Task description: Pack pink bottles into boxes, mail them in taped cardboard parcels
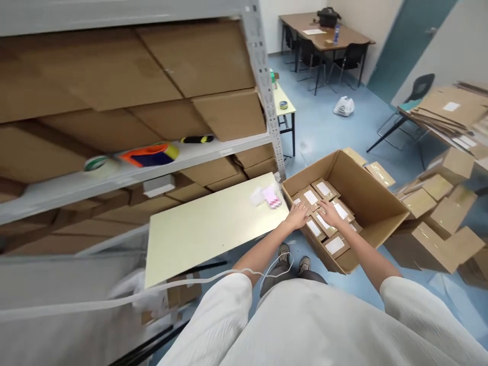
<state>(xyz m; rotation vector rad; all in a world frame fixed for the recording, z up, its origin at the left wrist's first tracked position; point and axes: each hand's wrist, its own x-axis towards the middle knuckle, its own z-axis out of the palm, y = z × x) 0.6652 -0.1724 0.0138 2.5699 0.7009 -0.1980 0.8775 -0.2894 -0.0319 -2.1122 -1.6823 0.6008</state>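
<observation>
A large open cardboard carton [377, 208] stands tilted in view in front of me, with several small cardboard boxes bearing white labels inside. My left hand [298, 215] reaches over the carton's near left side and rests on the small boxes there, fingers stretched out. Just to its right, my right hand [330, 213] lies over the middle of the packed boxes with its fingers extended. Between and below the hands shows a small labelled box [314, 228]. Another small box [335, 245] lies closer to me. The fingertips partly cover the boxes beneath them.
A pale yellow table [198, 229] stands left of the carton, with a pink-and-white item [271, 196] on it. Metal shelving [224, 145] full of cartons rises behind. Open cartons [430, 244] stand on the right. A white cable [183, 282] runs across to me.
</observation>
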